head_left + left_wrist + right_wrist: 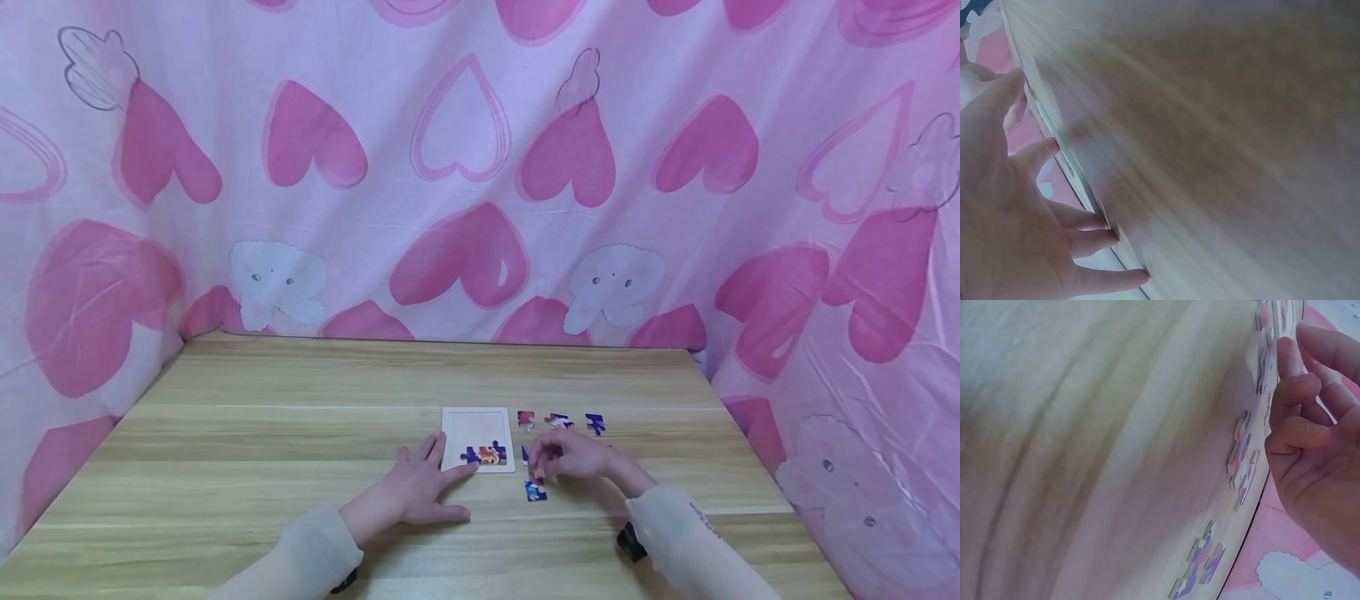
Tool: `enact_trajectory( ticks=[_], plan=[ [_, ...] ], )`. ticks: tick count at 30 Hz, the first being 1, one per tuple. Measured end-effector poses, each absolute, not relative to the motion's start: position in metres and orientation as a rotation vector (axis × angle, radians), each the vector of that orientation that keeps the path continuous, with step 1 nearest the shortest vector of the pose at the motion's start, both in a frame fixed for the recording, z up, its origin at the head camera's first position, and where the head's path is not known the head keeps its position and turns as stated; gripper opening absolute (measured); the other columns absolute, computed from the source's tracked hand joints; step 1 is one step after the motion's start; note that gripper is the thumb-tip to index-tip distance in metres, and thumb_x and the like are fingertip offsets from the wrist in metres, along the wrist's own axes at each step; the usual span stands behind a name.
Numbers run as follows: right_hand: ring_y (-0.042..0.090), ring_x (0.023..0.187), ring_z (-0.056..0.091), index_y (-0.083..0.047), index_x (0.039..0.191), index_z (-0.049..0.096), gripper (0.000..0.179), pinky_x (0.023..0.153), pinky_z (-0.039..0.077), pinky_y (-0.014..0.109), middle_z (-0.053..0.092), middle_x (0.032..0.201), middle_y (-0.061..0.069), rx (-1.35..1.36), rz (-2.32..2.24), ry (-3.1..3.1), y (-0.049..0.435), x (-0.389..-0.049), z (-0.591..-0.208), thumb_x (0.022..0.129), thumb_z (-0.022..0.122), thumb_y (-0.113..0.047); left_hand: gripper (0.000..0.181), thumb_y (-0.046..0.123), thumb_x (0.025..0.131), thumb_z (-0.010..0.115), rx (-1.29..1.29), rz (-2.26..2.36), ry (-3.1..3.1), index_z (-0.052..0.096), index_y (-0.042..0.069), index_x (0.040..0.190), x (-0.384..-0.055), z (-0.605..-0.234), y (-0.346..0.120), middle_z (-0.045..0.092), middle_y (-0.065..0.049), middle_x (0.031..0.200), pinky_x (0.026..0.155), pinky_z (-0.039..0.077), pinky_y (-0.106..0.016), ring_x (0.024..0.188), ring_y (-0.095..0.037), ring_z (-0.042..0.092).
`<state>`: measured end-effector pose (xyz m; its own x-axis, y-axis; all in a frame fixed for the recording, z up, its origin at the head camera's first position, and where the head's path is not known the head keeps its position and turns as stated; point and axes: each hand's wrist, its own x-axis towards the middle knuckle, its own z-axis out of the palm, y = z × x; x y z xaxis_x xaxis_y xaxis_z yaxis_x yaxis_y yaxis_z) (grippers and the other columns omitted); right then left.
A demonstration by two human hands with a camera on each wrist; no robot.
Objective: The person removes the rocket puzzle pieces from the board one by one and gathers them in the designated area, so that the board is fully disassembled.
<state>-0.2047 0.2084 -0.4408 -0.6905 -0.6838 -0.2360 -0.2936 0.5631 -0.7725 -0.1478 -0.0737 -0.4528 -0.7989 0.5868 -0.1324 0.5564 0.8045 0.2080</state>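
Observation:
A square white puzzle tray (477, 419) lies on the table, with joined puzzle pieces (487, 455) along the lower right of its recess. My left hand (420, 483) rests spread at the tray's lower left, fingertips at its edge; in the left wrist view the fingers (1094, 242) are extended along that edge. My right hand (570, 455) is right of the tray, palm down, its thumb and fingers bent together around a small reddish puzzle piece (537, 479), mostly hidden by the fingertips. Just below is a blue puzzle piece (536, 492). In the right wrist view the curled fingers (1297, 394) hide the piece.
Loose pieces lie in rows right of the tray, among them a red piece (527, 420), an orange-purple piece (558, 421) and a dark blue piece (595, 423). Others are partly behind the right hand. A pink heart-patterned curtain (457, 275) borders the wooden table (300, 400).

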Motion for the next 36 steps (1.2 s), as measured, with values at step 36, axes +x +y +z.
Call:
enact_trajectory(
  ticks=[36],
  plan=[
    [0.012, 0.074, 0.050, -0.018, 0.093, 0.063, 0.016, 0.067, 0.042, 0.028, 0.055, 0.080, -0.008, -0.667, -0.874, 2.528, 0.134, -0.216, -0.451, 0.079, 0.066, -0.010, 0.066, 0.069, 0.076, 0.041, 0.918, 0.209, 2.816, 0.038, 0.035, 0.133, -0.147, -0.453, -0.077, 0.020, -0.029, 0.137, 0.084, 0.024, -0.067, 0.124, -0.043, 0.019]
  ],
)
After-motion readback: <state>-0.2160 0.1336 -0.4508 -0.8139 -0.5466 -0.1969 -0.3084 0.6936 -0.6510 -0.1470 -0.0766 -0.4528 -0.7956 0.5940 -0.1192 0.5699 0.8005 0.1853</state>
